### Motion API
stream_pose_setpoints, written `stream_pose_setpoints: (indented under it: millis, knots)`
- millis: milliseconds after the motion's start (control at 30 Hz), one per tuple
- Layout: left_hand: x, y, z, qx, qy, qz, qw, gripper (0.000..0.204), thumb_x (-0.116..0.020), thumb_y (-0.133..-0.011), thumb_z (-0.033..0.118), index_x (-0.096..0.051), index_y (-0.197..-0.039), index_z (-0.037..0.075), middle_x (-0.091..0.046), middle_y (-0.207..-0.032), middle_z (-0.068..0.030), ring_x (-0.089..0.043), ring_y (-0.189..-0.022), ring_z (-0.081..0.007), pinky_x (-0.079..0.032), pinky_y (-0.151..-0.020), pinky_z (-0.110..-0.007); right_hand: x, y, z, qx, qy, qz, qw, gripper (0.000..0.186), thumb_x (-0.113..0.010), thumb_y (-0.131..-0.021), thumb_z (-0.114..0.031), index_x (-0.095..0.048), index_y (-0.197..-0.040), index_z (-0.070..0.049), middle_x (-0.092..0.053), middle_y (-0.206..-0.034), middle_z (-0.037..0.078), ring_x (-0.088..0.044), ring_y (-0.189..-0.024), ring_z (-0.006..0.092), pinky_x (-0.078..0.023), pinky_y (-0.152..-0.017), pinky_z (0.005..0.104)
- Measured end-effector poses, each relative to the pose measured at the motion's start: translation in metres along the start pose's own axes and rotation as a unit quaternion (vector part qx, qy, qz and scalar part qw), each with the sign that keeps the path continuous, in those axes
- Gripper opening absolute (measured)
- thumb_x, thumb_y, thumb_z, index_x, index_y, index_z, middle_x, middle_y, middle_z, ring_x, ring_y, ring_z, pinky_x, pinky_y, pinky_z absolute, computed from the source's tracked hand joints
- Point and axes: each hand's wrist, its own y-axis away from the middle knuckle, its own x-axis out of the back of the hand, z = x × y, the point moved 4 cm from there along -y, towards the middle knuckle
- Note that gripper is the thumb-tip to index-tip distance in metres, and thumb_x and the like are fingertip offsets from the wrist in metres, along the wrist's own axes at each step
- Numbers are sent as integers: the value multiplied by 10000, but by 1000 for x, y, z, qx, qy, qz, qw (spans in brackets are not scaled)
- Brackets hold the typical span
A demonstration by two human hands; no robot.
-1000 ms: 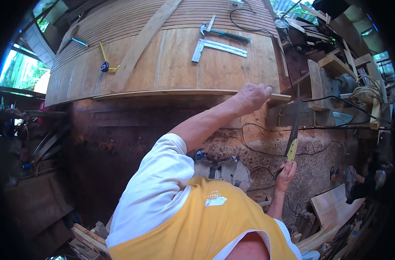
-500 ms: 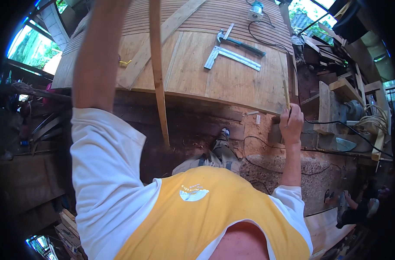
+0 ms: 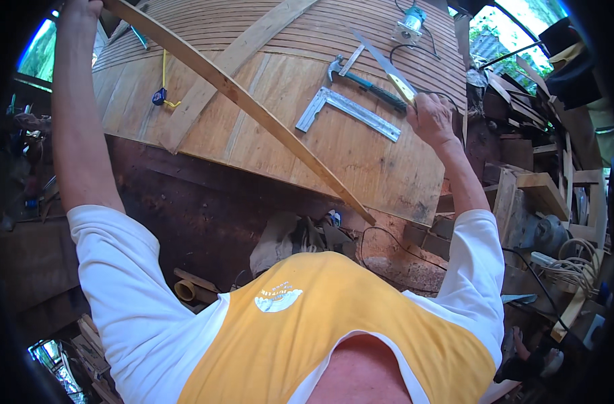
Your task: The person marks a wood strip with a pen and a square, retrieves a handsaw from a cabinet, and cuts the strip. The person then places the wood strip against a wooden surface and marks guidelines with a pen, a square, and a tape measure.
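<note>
At the upper left rim, my left hand (image 3: 85,7) is closed on the top end of a long wooden strip (image 3: 253,111). The strip slants down to the right across the bench and past its near edge; part of this hand is cut off by the frame. My right hand (image 3: 431,120) grips a handsaw (image 3: 386,67), its tapered silver blade pointing up and left above the bench. Just left of the saw lie a hammer (image 3: 369,87) with a dark green handle and a metal try square (image 3: 351,111). Another small square (image 3: 351,60) touches the hammer's head area.
The slatted wooden panel (image 3: 186,34) bears a flat board (image 3: 243,57), a blue tape measure (image 3: 159,96) with yellow tape out, and a corded teal power tool (image 3: 411,23). Scrap timber (image 3: 542,192) and a coiled cable (image 3: 576,266) crowd the right side. A black cord crosses the ground.
My left arm has swung outward left, tilting the strip from near upright to a diagonal. My right hand has moved up over the bench with the saw, whose blade now shows broadside.
</note>
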Motion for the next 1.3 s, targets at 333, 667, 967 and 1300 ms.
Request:
stream_pose_setpoints:
  millis: [333, 667, 967, 1300]
  knots:
    - [82, 96, -331, 312, 165, 174, 919, 241, -492, -1128, 184, -438, -1255, -13, -594, -1021, -157, -623, -819, -270, -551, -738, -461, -80, -2, 51, -105, 84, -112, 985, 381, -720, -924, -387, -609, -1149, -100, -651, -1120, 125, -573, -1129, 341, -420, -942, 512]
    - [23, 222, -413, 424, 265, 192, 844, 254, -394, -1149, 230, -448, -1226, -6, -568, -1018, -168, -606, -773, -258, -570, -696, -460, -48, -9, -184, -122, -196, -194, 953, 495, -697, -966, -525, -620, -1131, -65, -607, -1054, 159, -553, -1083, 364, -440, -931, 481]
    - [-114, 284, -364, 236, -9, -253, 938, 457, -679, -1029, 425, -601, -1251, 33, -647, -1165, -104, -655, -998, -257, -535, -923, -550, -12, -15, -161, -327, -155, -34, 932, 346, -743, -1000, -337, -566, -919, -51, -570, -700, 125, -525, -596, 306, -446, -594, 419]
    - [-164, 415, -373, -174, -340, -459, 802, 682, -746, -887, 163, -499, -1523, 136, -359, -1534, -351, -345, -1442, -597, -326, -1192, -631, -57, 54, -113, -446, -289, -57, 845, 358, -621, -1089, -358, -564, -926, -44, -517, -759, 36, -485, -736, 132, -452, -674, 344]
